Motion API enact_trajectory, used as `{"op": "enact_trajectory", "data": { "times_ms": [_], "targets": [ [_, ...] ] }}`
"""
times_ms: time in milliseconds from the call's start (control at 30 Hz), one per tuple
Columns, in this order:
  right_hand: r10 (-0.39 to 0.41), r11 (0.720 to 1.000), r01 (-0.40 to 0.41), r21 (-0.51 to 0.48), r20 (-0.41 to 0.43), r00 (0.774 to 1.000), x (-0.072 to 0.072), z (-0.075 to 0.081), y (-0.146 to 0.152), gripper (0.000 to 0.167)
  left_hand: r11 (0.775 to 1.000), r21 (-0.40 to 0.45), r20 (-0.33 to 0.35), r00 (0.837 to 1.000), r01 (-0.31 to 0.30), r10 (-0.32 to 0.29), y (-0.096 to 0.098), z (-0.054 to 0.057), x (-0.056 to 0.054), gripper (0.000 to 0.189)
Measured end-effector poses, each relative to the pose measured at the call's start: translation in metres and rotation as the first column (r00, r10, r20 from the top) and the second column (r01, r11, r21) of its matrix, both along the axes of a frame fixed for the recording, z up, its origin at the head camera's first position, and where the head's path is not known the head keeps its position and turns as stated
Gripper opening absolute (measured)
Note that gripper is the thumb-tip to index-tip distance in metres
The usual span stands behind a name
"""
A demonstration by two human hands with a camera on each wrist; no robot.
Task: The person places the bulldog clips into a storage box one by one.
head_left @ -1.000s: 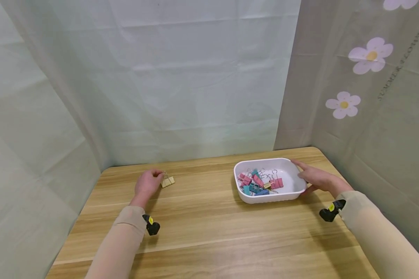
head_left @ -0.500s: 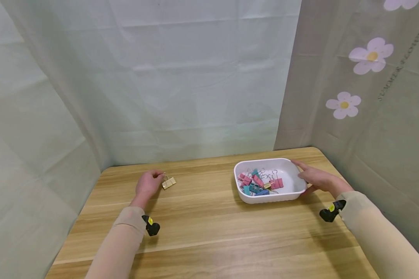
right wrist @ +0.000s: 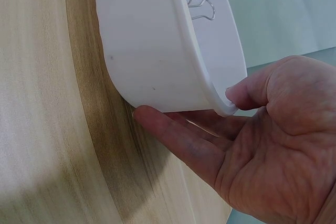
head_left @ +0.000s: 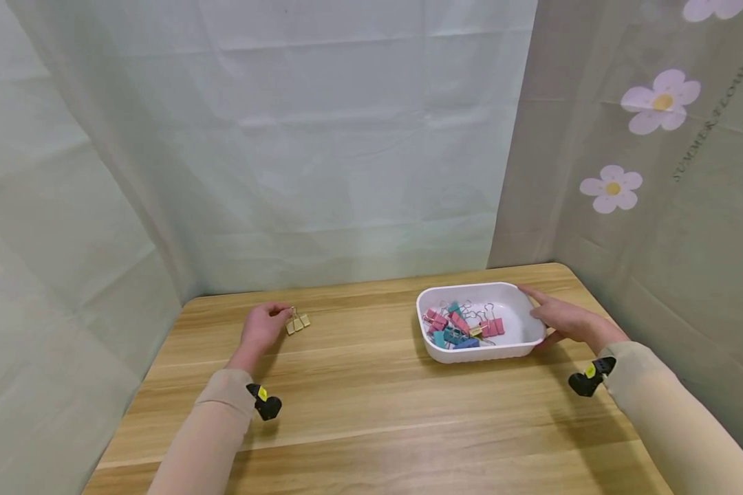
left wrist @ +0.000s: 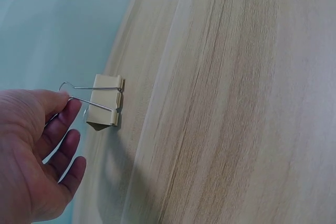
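At the left of the table in the head view, my left hand (head_left: 265, 326) pinches a wire handle of a pale yellow binder clip (head_left: 298, 324). The left wrist view shows thumb and forefinger at the handle's end, the other fingers loosely bent, and the clip's body (left wrist: 106, 98) close over the wood. On the right, my right hand (head_left: 568, 317) grips the near end of a white plastic tray (head_left: 523, 349). Its thumb hooks over the rim (right wrist: 223, 106) while the fingers lie against the outside and underneath. Pink, teal, blue and yellow binder clips (head_left: 457, 335) lie heaped in the tray's left part.
The wooden table (head_left: 371, 412) has rounded back corners. A pale curtain (head_left: 359, 151) hangs behind it and along the left; a grey-green one with white flowers (head_left: 611, 188) stands at the right. Each wrist wears a small black camera (head_left: 266, 404).
The yellow binder clip has tilted slightly and swung back in the left hand's pinch. The right hand and the tray stay in place; the head view has shifted a little.
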State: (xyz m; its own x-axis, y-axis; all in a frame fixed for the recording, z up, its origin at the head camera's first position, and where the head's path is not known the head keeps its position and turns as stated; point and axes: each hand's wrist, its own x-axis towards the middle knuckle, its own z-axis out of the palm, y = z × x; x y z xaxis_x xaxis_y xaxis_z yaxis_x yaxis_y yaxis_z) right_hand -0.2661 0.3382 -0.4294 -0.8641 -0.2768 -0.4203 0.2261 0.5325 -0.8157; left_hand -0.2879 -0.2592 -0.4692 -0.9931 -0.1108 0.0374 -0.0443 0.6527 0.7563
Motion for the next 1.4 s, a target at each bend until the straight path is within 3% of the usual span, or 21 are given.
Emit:
{"op": "enact_trajectory", "data": {
  "times_ms": [700, 1400],
  "targets": [
    [0.000, 1.000, 0.000, -0.005, -0.004, 1.000, 0.002, 0.000, -0.001, 0.071, 0.996, 0.088, -0.057, 0.998, 0.004, 0.001, 0.005, 0.013, 0.004, 0.036],
    [0.015, 1.000, -0.015, 0.002, -0.008, 1.000, 0.002, 0.002, 0.001, 0.071, 0.990, 0.138, -0.160, 0.987, 0.030, -0.008, 0.025, 0.047, 0.013, 0.039]
  ]
}}
